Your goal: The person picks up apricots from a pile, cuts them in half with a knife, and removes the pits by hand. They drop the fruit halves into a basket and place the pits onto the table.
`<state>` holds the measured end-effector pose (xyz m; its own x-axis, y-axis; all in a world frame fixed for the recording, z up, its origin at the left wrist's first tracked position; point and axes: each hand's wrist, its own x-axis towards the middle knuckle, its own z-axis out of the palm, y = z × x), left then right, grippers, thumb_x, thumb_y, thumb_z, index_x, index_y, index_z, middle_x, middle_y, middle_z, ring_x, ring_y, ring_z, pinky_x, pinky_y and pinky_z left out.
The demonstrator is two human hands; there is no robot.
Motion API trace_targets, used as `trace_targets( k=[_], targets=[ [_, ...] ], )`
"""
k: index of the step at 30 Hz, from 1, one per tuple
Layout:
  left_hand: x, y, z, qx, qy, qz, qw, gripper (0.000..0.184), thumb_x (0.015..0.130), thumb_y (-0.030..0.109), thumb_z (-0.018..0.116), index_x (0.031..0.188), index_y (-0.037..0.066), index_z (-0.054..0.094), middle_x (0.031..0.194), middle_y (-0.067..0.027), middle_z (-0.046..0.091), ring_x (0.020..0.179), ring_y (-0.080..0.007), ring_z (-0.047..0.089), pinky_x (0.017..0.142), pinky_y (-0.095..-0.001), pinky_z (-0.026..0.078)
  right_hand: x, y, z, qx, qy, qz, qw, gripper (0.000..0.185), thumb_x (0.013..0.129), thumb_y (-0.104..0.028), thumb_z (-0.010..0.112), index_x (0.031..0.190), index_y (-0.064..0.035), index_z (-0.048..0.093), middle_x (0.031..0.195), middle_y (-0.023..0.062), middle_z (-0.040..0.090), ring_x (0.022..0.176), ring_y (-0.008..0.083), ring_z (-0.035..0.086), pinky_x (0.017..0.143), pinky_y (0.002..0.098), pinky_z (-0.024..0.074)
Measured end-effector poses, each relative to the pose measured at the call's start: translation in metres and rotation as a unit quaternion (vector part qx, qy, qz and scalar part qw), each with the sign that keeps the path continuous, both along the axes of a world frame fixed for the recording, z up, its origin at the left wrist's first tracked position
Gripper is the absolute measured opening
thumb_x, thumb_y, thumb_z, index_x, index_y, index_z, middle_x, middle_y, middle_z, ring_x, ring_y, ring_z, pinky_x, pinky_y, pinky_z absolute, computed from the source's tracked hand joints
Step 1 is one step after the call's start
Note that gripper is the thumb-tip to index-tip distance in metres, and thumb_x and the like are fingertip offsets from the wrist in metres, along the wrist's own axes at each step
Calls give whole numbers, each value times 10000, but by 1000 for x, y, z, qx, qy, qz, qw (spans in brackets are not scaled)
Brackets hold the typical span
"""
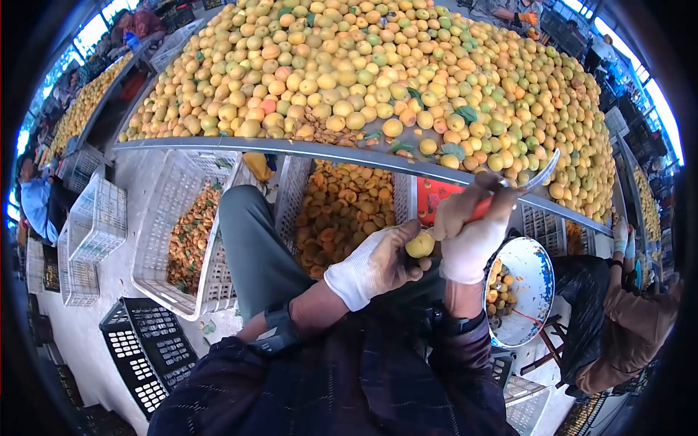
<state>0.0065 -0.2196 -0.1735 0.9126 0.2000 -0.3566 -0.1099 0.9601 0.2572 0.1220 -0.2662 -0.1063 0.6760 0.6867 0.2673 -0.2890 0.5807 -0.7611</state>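
My left hand (378, 263), in a white glove with soiled fingers, grips a yellow-green apricot (420, 245) between thumb and fingers. Close beside it, my right hand (474, 236), also gloved, is wrapped round the red handle of a knife (542, 176). Its curved blade points up and right, away from the fruit. The right fingertips are near the apricot; whether they touch it I cannot tell. Beyond both hands, a large heap of apricots (349, 80) covers the metal-edged table (291, 148). Below the table edge, split apricots (342, 211) fill a crate between my knees.
A white bucket (529, 272) with small fruit pieces stands at my right. Left of my knee is a white crate (156, 232) of scraps, near a black crate (149, 349). Another person (632, 327) sits close on the right; more people work farther back.
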Motion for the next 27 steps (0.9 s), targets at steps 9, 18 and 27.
trace_targets(
  k=[9, 18, 27],
  targets=[
    [2, 10, 8, 104, -28, 123, 987, 329, 966, 207, 477, 1218, -3, 457, 1078, -147, 573, 907, -267, 618, 803, -403, 533, 15, 14, -18, 18, 177, 141, 974, 365, 985, -412, 397, 827, -89, 463, 499, -31, 304, 330, 96, 277, 331, 251, 229],
    [11, 27, -34, -55, 94, 99, 989, 289, 978, 298, 425, 1103, 46, 492, 989, -137, 583, 764, -243, 619, 621, -366, 553, 0, 41, -30, -131, 95, 165, 973, 212, 948, -260, 539, 923, -50, 559, 527, -36, 355, 349, 69, 287, 334, 245, 205],
    [2, 65, -29, 5, 202, 239, 950, 433, 931, 460, 516, 1157, 90, 498, 1081, -100, 579, 941, -273, 594, 871, -441, 470, 11, 67, -79, -221, -321, 24, 921, 261, 948, -266, 543, 965, -9, 583, 526, -18, 406, 368, 92, 370, 345, 253, 268]
  ],
)
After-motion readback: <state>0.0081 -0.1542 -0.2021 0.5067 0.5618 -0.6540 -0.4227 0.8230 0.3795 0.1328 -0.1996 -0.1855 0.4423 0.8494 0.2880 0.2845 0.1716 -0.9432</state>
